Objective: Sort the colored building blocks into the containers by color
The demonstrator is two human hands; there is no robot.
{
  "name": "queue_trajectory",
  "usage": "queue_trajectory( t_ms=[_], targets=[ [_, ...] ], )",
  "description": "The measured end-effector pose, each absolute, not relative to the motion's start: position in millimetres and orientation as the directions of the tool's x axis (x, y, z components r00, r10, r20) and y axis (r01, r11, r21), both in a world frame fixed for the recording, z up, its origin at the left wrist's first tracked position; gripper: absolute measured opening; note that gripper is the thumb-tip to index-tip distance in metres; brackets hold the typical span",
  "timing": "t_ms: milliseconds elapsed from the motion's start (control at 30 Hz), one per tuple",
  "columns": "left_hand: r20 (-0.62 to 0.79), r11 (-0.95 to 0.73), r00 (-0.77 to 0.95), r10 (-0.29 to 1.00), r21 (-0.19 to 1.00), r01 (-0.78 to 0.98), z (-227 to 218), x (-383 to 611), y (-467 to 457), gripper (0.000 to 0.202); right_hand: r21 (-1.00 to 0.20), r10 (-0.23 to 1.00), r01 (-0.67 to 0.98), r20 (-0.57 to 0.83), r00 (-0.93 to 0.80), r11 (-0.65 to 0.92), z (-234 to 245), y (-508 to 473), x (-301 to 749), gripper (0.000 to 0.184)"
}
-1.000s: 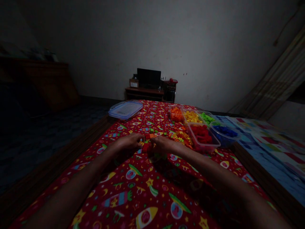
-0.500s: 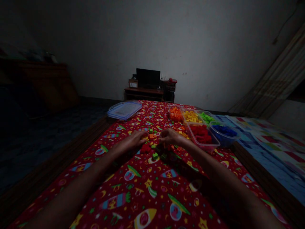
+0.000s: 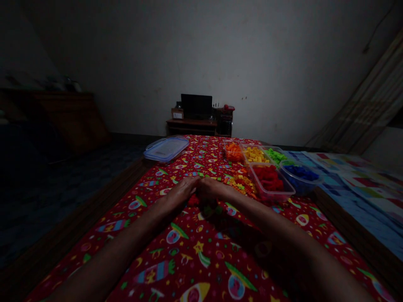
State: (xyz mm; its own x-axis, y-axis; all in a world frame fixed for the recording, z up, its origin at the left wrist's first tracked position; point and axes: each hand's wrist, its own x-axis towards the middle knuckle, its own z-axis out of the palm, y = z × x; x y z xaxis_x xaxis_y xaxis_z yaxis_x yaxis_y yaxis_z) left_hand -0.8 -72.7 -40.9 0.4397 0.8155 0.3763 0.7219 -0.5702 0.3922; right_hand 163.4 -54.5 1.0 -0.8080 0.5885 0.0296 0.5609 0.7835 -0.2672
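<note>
My left hand (image 3: 188, 184) and my right hand (image 3: 208, 187) meet over the middle of the red patterned tablecloth (image 3: 201, 235). Both have bent, closed fingers, and the fingertips touch or nearly touch. Whatever they hold is hidden behind the knuckles and in shadow. Just below them lie red toy bricks (image 3: 193, 200) and dim green toy bricks (image 3: 208, 210). To the right of my right hand is a loose spread of yellow and orange toy bricks (image 3: 242, 184).
At the right stand clear containers of orange bricks (image 3: 233, 152), yellow bricks (image 3: 255, 154), green bricks (image 3: 276, 156) and red bricks (image 3: 267, 178). A round tub (image 3: 300, 184) holds blue bricks. A blue-rimmed lid (image 3: 166, 149) lies at the far left of the table.
My hands have come together from a small gap, the right moving left and the left slightly right. They now cover bricks that showed between them. The view has shifted slightly.
</note>
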Motion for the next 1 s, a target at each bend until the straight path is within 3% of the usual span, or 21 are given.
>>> queue_trajectory(
  t_ms=[133, 267, 400, 500, 733, 1000],
  targets=[
    [0.354, -0.534, 0.407, 0.842, 0.433, 0.727, -33.3, -0.2, -71.8, 0.031, -0.492, 0.716, 0.654, -0.083, -0.693, 0.575, 6.2, -47.7, 179.4, 0.024],
    [0.167, -0.368, 0.34, 0.925, 0.613, 0.7, -17.8, -4.3, -65.8, 0.025, -0.673, 0.773, 0.618, -0.109, -0.625, 0.406, 12.9, -38.5, 201.8, 0.017],
    [-0.037, -0.133, 0.348, 0.937, 0.882, 0.453, -5.7, -3.3, -66.6, 0.034, -0.806, 0.794, 0.53, -0.131, -0.594, 0.263, 18.3, -33.6, 218.7, 0.02],
    [-0.102, -0.007, 0.355, 0.929, 0.956, 0.294, -0.9, 0.4, -71.3, 0.04, -0.877, 0.8, 0.449, -0.14, -0.583, 0.174, 25.3, -33.9, 230.4, 0.024],
    [-0.059, -0.065, 0.325, 0.944, 0.931, 0.359, 24.7, 12.4, -51.4, 0.045, -0.857, 0.862, 0.47, -0.064, -0.503, 0.211, 51.3, -21.2, 275.9, 0.022],
    [-0.011, -0.237, 0.558, 0.83, 0.898, 0.371, 46.8, 112.6, 28.5, 0.03, -0.741, 0.945, 0.63, 0.021, -0.326, 0.234, 73.2, 37.3, 341.3, 0.016]
  ],
)
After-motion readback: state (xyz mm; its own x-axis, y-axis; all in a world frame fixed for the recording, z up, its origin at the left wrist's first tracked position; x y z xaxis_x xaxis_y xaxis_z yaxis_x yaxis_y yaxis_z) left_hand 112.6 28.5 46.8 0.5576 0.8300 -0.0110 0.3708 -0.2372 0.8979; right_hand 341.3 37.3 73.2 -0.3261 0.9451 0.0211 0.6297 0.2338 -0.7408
